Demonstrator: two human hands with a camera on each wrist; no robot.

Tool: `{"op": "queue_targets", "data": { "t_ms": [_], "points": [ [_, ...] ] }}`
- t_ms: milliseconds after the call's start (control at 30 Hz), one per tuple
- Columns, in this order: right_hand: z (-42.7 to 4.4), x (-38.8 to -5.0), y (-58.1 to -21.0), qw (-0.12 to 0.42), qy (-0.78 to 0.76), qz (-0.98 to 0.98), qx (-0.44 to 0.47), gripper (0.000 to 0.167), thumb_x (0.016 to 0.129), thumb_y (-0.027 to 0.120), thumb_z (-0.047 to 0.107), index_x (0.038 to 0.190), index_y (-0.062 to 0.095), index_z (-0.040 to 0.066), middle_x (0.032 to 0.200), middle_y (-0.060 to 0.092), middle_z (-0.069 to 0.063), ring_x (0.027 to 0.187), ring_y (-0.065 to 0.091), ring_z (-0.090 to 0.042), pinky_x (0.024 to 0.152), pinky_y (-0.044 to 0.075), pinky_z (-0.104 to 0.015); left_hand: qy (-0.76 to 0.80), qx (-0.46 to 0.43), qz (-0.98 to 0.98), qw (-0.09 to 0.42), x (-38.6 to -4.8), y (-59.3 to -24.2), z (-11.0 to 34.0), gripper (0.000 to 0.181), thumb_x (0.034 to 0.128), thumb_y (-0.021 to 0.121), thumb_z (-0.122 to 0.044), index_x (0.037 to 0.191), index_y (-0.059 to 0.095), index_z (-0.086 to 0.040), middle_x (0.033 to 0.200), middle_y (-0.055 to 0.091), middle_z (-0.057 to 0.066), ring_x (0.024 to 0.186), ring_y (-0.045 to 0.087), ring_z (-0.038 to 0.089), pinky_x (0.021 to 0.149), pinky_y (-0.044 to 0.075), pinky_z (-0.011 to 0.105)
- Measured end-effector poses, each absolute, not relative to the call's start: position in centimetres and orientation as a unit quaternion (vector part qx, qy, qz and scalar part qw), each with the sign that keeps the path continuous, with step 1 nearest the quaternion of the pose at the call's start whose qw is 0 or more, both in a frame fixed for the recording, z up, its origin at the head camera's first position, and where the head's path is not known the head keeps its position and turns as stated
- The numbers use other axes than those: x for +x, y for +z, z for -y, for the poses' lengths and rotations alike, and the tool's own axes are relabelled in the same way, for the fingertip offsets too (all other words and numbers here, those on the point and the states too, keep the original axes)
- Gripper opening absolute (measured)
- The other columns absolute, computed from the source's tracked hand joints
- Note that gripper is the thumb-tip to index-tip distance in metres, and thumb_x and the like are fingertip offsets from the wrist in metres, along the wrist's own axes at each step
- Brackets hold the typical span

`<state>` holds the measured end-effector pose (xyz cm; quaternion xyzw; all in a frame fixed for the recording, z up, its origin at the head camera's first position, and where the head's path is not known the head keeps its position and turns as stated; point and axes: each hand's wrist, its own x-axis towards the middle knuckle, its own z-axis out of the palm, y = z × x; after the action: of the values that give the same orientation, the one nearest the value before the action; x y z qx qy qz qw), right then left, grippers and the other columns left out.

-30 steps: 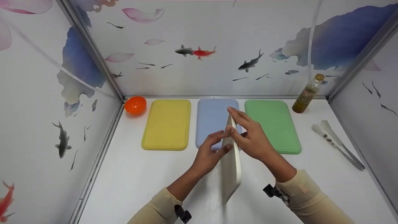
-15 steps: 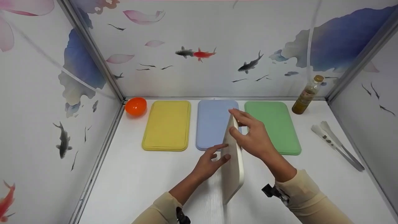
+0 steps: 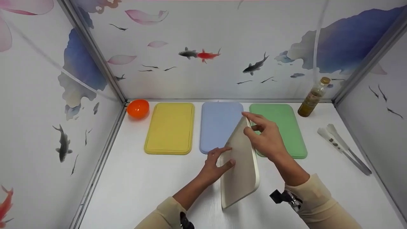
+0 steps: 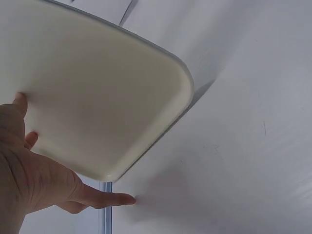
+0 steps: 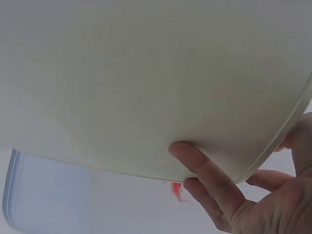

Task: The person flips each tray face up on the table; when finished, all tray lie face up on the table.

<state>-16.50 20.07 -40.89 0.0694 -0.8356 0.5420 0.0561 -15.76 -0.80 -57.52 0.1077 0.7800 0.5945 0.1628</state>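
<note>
A white cutting board point(image 3: 240, 168) stands tilted on edge over the table, its broad side facing left in the head view. My right hand point(image 3: 267, 136) grips its upper corner. In the right wrist view the right hand point(image 5: 273, 204) has its thumb and fingers about the board's rim. Against the board's left side is my left hand point(image 3: 213, 167), fingers spread and fairly straight, touching it lightly. In the left wrist view, one digit of the left hand point(image 4: 39, 180) meets the board's face point(image 4: 107, 92), while another finger reaches past the edge.
Along the back lie a yellow cutting board point(image 3: 169, 128), a blue one point(image 3: 219, 124) and a green one point(image 3: 281, 127). An orange bowl point(image 3: 138, 109) sits back left. At the right are an oil bottle point(image 3: 311, 98) and tongs point(image 3: 345, 149). Printed walls enclose the table.
The white board has turned from nearly edge-on to show more of its left face. My right hand has shifted right with its upper corner; my left hand has slid down and nearer me.
</note>
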Motion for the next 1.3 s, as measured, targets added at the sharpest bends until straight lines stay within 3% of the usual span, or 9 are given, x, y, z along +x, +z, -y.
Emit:
{"op": "queue_targets", "data": {
  "t_ms": [133, 367, 600, 800, 967, 1133, 1300],
  "points": [
    [-20.3, -16.5, -40.7, 0.066, 0.562, 0.822, 0.064, 0.053, 0.101, 0.061, 0.007, 0.151, 0.07, 0.019, 0.155, 0.067, -0.01, 0.11, 0.078, -0.038, 0.074, 0.066, -0.03, 0.594, 0.089, -0.783, 0.161, -15.9, -57.3, 0.9, 0.071, 0.0951, 0.069, -0.079, 0.157, 0.055, -0.047, 0.179, 0.017, 0.021, 0.166, 0.02, 0.054, 0.123, 0.034, 0.076],
    [-21.1, -16.5, -40.7, 0.073, 0.603, 0.793, 0.049, 0.054, 0.1, 0.061, 0.003, 0.15, 0.071, 0.02, 0.155, 0.068, -0.005, 0.108, 0.08, -0.025, 0.08, 0.066, -0.03, 0.609, 0.076, -0.774, 0.156, -16.2, -57.0, 1.2, 0.072, 0.0934, 0.07, -0.08, 0.157, 0.052, -0.051, 0.182, 0.006, 0.022, 0.168, 0.02, 0.051, 0.124, 0.035, 0.075],
    [-21.8, -16.4, -41.2, 0.064, 0.64, 0.765, 0.035, 0.055, 0.101, 0.06, 0.002, 0.153, 0.068, 0.019, 0.159, 0.066, -0.004, 0.117, 0.077, -0.012, 0.085, 0.066, -0.031, 0.607, 0.072, -0.778, 0.146, -16.5, -56.6, 1.7, 0.067, 0.0923, 0.073, -0.078, 0.153, 0.054, -0.057, 0.182, 0.007, 0.019, 0.167, 0.024, 0.049, 0.123, 0.036, 0.074],
    [-22.5, -16.3, -41.5, 0.044, 0.665, 0.745, 0.02, 0.056, 0.104, 0.057, 0.001, 0.158, 0.063, 0.016, 0.164, 0.061, -0.007, 0.121, 0.075, -0.007, 0.085, 0.067, -0.031, 0.584, 0.074, -0.798, 0.127, -16.7, -56.2, 2.3, 0.068, 0.0905, 0.073, -0.081, 0.152, 0.054, -0.058, 0.176, 0.02, 0.012, 0.159, 0.033, 0.047, 0.119, 0.04, 0.072],
    [-22.8, -16.3, -41.7, 0.022, 0.67, 0.742, 0.008, 0.055, 0.105, 0.058, 0.003, 0.159, 0.062, 0.016, 0.164, 0.056, -0.006, 0.119, 0.075, -0.009, 0.086, 0.066, -0.03, 0.557, 0.058, -0.82, 0.121, -16.6, -55.9, 2.7, 0.065, 0.0902, 0.074, -0.08, 0.149, 0.056, -0.06, 0.169, 0.024, 0.006, 0.15, 0.034, 0.051, 0.114, 0.043, 0.071],
    [-23.0, -16.4, -41.9, 0.022, 0.674, 0.738, 0.026, 0.054, 0.105, 0.057, 0.0, 0.158, 0.062, 0.012, 0.139, 0.056, -0.01, 0.115, 0.078, -0.014, 0.082, 0.068, -0.034, 0.545, 0.06, -0.828, 0.121, -16.7, -55.6, 3.3, 0.067, 0.0896, 0.074, -0.081, 0.15, 0.057, -0.058, 0.165, 0.025, 0.006, 0.144, 0.037, 0.05, 0.11, 0.046, 0.068],
    [-23.1, -16.3, -41.8, 0.019, 0.657, 0.752, 0.049, 0.054, 0.104, 0.067, 0.002, 0.157, 0.063, 0.012, 0.132, 0.057, -0.011, 0.121, 0.077, -0.03, 0.079, 0.068, -0.037, 0.53, 0.065, -0.837, 0.121, -16.9, -55.4, 3.9, 0.072, 0.0893, 0.073, -0.082, 0.153, 0.056, -0.054, 0.164, 0.026, 0.009, 0.141, 0.039, 0.053, 0.106, 0.048, 0.068]
  ]
}}
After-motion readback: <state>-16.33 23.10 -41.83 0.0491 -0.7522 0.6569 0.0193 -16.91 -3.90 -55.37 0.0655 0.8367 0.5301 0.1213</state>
